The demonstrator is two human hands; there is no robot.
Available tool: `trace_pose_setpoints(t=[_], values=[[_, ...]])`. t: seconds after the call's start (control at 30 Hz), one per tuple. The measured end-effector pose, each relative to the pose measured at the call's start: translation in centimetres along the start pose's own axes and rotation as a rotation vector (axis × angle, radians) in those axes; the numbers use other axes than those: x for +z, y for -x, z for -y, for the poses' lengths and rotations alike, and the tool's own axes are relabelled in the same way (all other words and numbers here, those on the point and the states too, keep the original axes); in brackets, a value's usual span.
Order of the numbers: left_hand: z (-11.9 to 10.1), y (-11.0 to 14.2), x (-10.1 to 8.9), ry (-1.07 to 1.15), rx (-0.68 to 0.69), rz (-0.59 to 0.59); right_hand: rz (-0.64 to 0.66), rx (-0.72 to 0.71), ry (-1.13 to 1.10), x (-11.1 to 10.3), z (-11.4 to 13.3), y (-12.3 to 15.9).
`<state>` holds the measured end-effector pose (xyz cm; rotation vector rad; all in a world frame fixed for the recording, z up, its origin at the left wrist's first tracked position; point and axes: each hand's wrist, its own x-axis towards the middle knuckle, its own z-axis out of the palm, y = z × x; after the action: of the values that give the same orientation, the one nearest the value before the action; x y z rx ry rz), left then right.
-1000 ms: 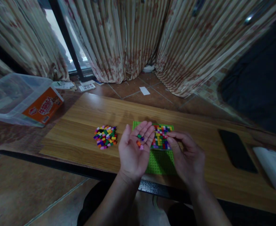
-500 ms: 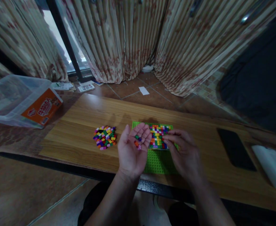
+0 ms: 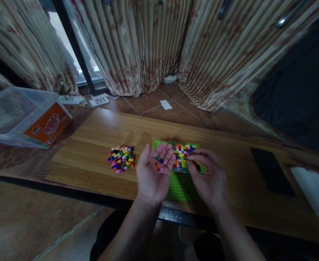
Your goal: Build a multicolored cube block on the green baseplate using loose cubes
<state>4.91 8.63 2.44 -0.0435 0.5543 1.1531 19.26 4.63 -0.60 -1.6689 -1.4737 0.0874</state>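
Note:
My left hand (image 3: 154,175) is palm up, its fingers stretched out, and carries several small toy bricks (image 3: 159,164) in green, purple, orange and pink. Beside it, my right hand (image 3: 209,174) has thumb and fingertips pinched together over a patch of multicoloured bricks (image 3: 181,149). Whatever lies in that pinch is too small and hidden to make out. The patch sits on the upper part of a green studded baseplate (image 3: 179,188), which both hands partly cover. Left of my left hand, a loose pile of mixed bricks (image 3: 121,158) lies on the wooden table.
A clear plastic box (image 3: 25,116) with an orange label stands at the far left. On the right lie a black phone-like slab (image 3: 272,171) and a white packet (image 3: 313,192). The wooden table (image 3: 94,141) ends at a dark front edge. Curtains (image 3: 148,47) hang behind.
My right hand has moved slightly left across the brick patch, its pinch still closed. My left hand and the bricks in it stay in place.

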Motion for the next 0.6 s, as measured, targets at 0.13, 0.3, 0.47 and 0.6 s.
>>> trace_pose_setpoints(t=[0.13,0.3,0.47,0.6], values=[[-0.1,0.1,0.1,-0.008,0.001,-0.007,-0.062,0.141,-0.086,0.6,-0.1,0.3],[-0.2,0.2,0.1,-0.007,0.005,-0.016,-0.104,0.408,-0.343,1.5,-0.6,0.7],[-0.2,0.1,0.0,-0.011,0.002,-0.014,-0.133,0.592,-0.591,2.1,-0.5,0.8],[-0.2,0.1,0.0,-0.018,0.001,-0.018,-0.130,0.596,-0.641,2.2,-0.5,0.9]])
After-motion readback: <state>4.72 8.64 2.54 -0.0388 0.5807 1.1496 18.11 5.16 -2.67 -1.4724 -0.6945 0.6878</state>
